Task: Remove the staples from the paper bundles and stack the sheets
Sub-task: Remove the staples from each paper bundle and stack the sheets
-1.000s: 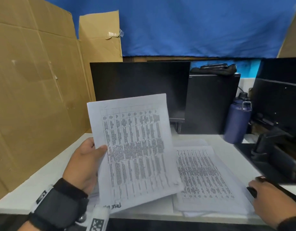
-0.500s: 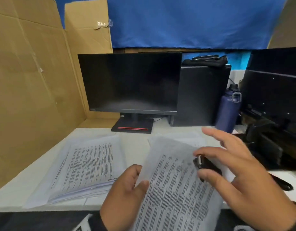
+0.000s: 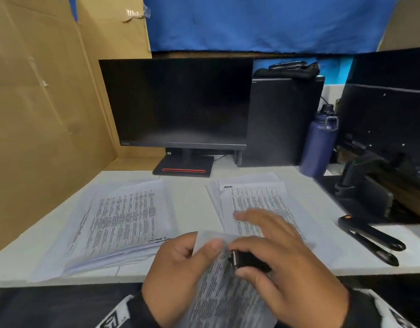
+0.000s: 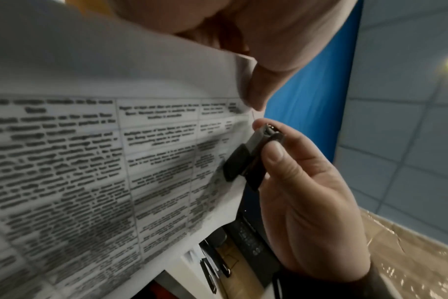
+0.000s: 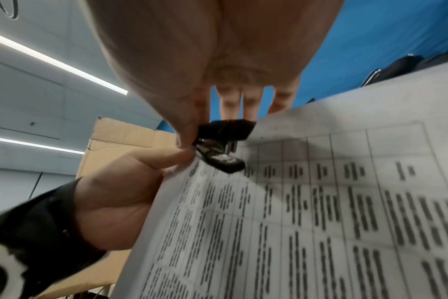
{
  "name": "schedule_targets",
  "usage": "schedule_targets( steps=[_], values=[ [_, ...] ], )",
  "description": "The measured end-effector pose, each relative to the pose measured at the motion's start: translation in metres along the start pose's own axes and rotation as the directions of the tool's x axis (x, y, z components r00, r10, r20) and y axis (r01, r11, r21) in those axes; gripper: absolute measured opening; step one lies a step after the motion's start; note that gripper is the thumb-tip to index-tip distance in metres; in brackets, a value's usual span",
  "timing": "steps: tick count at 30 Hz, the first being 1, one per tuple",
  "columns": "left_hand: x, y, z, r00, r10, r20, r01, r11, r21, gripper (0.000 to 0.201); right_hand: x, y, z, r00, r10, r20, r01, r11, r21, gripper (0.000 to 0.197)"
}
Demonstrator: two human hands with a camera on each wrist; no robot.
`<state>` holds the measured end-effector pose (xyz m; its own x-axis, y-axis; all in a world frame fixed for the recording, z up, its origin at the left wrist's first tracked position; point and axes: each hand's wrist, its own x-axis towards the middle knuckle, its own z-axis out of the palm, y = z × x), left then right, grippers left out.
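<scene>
Left hand (image 3: 178, 268) pinches top corner of the printed white paper bundle (image 3: 224, 297), raised off the tabletop (image 3: 192, 204); right hand (image 3: 282, 263) pinches small black staple remover (image 3: 245, 259) at that corner, other fingers (image 3: 254, 215) spread.

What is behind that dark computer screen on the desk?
Behind the monitor stand brown cardboard panels and a blue cloth. The screen covers whatever lies directly behind it.

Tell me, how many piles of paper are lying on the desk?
2: one pile lies on the desk's left, another pile on its right behind the hands. A separate bundle is held up. Single sheets cannot be counted.
</scene>
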<state>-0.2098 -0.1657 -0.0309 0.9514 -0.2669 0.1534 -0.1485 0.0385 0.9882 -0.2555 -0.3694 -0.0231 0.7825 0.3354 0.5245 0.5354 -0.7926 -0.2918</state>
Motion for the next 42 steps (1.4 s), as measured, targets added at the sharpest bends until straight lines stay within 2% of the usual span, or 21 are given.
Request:
schedule_targets(
  steps=[2,4,7,9,11,13,18,25,28,33,37,40,42],
  values=[
    [0.000,0.002,0.001,0.998,-0.045,-0.046,0.041,0.995,-0.090,0.013,0.000,-0.005,0.008,0.984,0.016,-0.179,-0.021,0.999,-0.025,0.030],
    [0.000,0.002,0.003,0.992,-0.101,-0.072,0.085,0.977,-0.195,0.019,0.001,-0.010,0.014,0.958,0.037,-0.285,-0.048,0.998,-0.033,0.032],
    [-0.004,0.005,0.007,0.985,-0.152,-0.078,0.123,0.946,-0.300,0.025,-0.004,-0.017,0.024,0.954,0.064,-0.293,-0.061,0.998,0.017,0.036],
    [-0.006,0.006,0.009,0.983,-0.169,-0.064,0.139,0.932,-0.335,0.030,-0.007,-0.020,0.028,0.945,0.142,-0.296,-0.116,0.988,0.104,0.036],
    [-0.008,0.006,0.011,0.983,-0.181,-0.041,0.153,0.918,-0.365,0.033,-0.008,-0.021,0.030,0.931,0.189,-0.314,-0.155,0.979,0.129,0.032],
    [-0.009,0.006,0.013,0.981,-0.192,-0.022,0.169,0.907,-0.386,0.036,-0.006,-0.021,0.030,0.922,0.171,-0.348,-0.142,0.984,0.108,0.024],
    [-0.011,0.006,0.017,0.981,-0.194,-0.002,0.180,0.911,-0.371,0.038,-0.007,-0.020,0.030,0.906,0.153,-0.394,-0.124,0.987,0.099,0.020],
    [-0.013,0.003,0.022,0.985,-0.169,-0.035,0.151,0.940,-0.307,0.034,-0.009,-0.024,0.030,0.889,0.166,-0.427,-0.127,0.985,0.119,0.018],
    [-0.012,0.002,0.021,0.988,-0.147,-0.040,0.131,0.954,-0.271,0.024,-0.009,-0.024,0.030,0.891,0.151,-0.428,-0.125,0.988,0.088,0.016],
    [-0.009,-0.004,0.018,0.994,-0.093,-0.063,0.078,0.976,-0.205,0.026,-0.008,-0.026,0.029,0.897,0.117,-0.426,-0.110,0.993,0.042,0.015],
    [-0.012,-0.006,0.020,0.996,-0.059,-0.071,0.050,0.991,-0.121,0.017,-0.011,-0.026,0.036,0.885,0.220,-0.410,-0.170,0.973,0.155,0.016],
    [-0.014,-0.005,0.023,0.996,-0.060,-0.064,0.053,0.992,-0.111,0.018,-0.011,-0.028,0.039,0.825,0.353,-0.441,-0.234,0.924,0.302,0.020],
    [-0.015,-0.004,0.025,0.995,-0.072,-0.065,0.064,0.992,-0.110,0.020,-0.010,-0.029,0.038,0.836,0.297,-0.461,-0.219,0.952,0.216,0.019]
  ],
)
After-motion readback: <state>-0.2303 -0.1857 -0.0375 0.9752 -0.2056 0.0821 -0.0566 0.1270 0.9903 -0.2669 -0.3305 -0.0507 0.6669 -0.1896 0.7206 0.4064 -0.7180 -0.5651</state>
